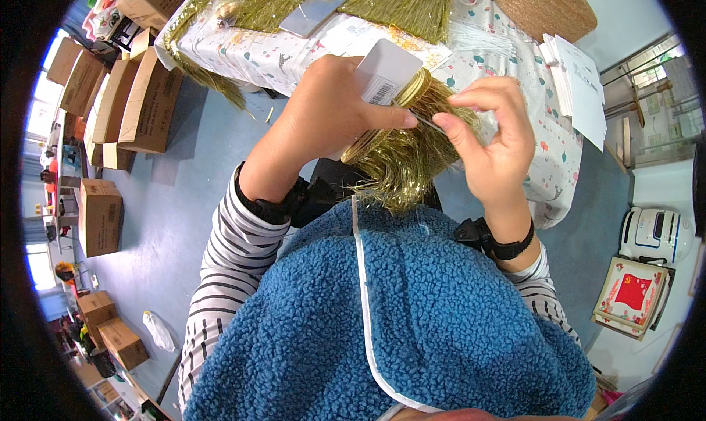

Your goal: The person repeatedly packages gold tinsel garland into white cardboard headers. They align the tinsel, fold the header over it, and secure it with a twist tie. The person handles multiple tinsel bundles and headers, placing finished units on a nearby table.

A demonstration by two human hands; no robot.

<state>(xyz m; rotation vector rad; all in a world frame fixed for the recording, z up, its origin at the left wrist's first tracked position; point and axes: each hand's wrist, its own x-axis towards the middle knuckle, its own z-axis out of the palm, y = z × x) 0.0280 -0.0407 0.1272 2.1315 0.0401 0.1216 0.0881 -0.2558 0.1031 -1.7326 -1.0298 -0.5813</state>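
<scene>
My left hand (327, 108) is closed around a bundle of shiny gold-green tinsel (404, 167), whose loose strands hang over my lap. A white card tag (390, 64) with a barcode stands up beside the bundle's gold band (414, 88). Close to the left thumb, my right hand (496, 138) has its thumb and forefinger bent together at a thin pale strip (428, 122) running along the bundle. Its other fingers curl loosely above. Where the strip ends is hidden by the fingers and strands.
Ahead stands a table with a patterned white cloth (548, 171). On it lie more tinsel (401, 5), a phone (315, 13), a stack of white cards (577, 83) and a round woven straw item (544, 9). Cardboard boxes (147, 101) line the left side.
</scene>
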